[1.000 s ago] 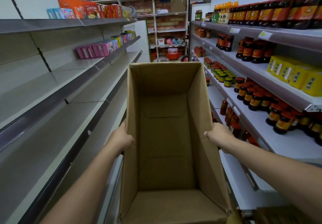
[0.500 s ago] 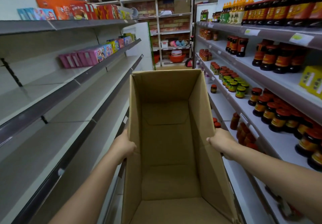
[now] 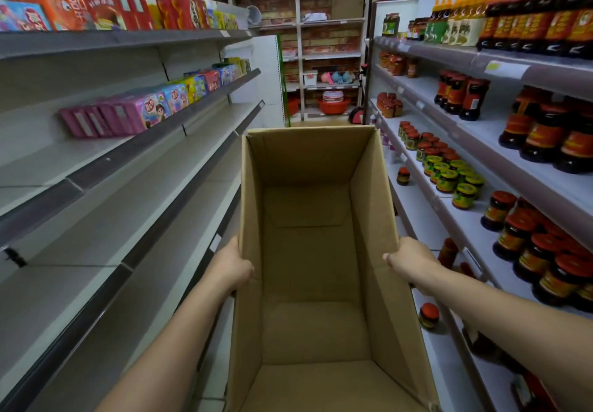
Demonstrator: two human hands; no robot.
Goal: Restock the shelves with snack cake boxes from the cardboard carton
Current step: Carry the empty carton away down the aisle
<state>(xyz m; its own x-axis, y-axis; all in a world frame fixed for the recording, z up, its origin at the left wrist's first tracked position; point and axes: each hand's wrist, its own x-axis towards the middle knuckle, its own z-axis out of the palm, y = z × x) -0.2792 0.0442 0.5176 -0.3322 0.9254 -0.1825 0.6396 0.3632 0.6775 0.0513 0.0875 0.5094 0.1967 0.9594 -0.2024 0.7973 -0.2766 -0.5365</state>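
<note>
My left hand [image 3: 232, 267] grips the left wall of the cardboard carton [image 3: 308, 155] at its top edge, with the palm on the outside face. My right hand [image 3: 409, 264] grips the right wall at the same height, knuckles curled over the rim. Both hands are closed on the carton. Both forearms reach forward from the bottom corners of the view.

The carton is held in front of me in the aisle, mouth open toward the camera. Its interior shows bare cardboard walls and the folded bottom flaps.

Left of the carton run the grey left shelves [image 3: 160, 187]. On the middle tier, further ahead, stands a row of pink snack cake boxes [image 3: 128, 113], followed by blue, yellow and red packs. The top tier carries orange and red boxes [image 3: 96, 7].

Right of the carton, the white right shelves [image 3: 417, 206] carry red-lidded jars [image 3: 449, 171]. The top tier there holds dark bottles [image 3: 529, 23]. At the aisle end stands a back shelf unit [image 3: 330, 55] against a brick wall.
</note>
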